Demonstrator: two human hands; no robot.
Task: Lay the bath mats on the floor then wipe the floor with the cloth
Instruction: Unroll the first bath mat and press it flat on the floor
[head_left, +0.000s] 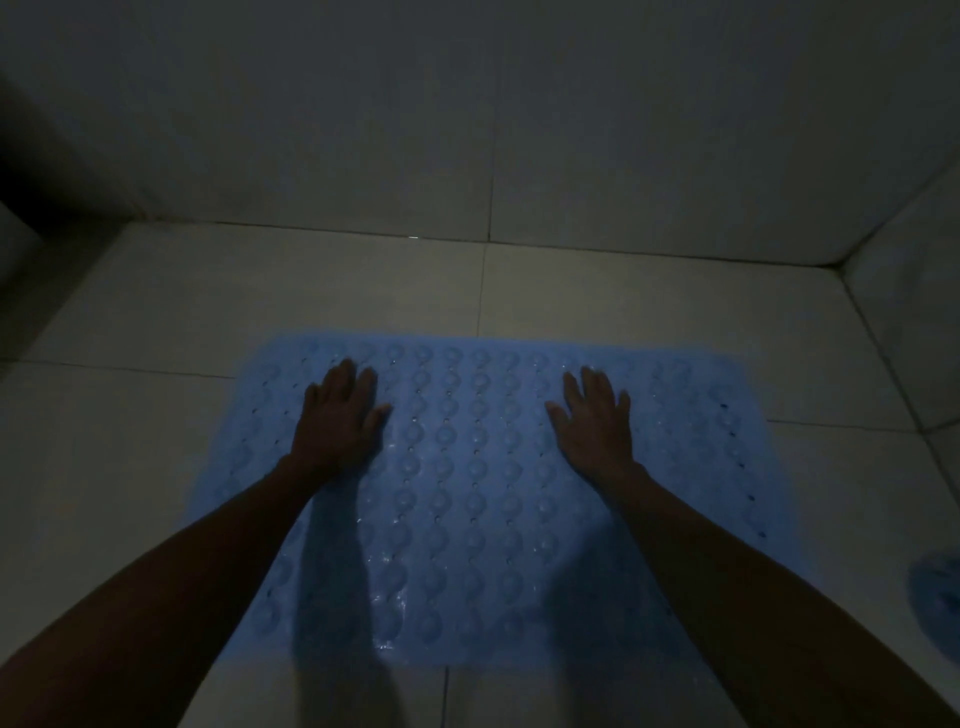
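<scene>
Down at the near edge, two bare forearms reach forward over a blue bath mat (467, 493) that lies flat on the tiled floor (597, 291), its far edge well short of the back wall. The left hand (340, 415) rests palm down on the mat's left part, fingers held close together and the thumb out to the side. The right hand (595, 421) does the same on the right part, fingers slightly fanned. Neither hand pinches or grips anything; both seem to be pressing the mat down.

The mat is covered in rows of round bumps and small holes, and it glints as if wet. If water sits under it, the suction may not take, and the mat could slide when pushed or leave a corner lifted. The light is very dim, so a raised edge would be easy to miss.

At the right border a second blue thing (937, 597) shows only in part; it may be another mat, but I cannot tell. No cloth is in view, so the wiping looks not yet begun.

Beyond the mat, pale floor tiles with dark joints run to the tiled walls (467, 114), which meet in a corner at far right.
</scene>
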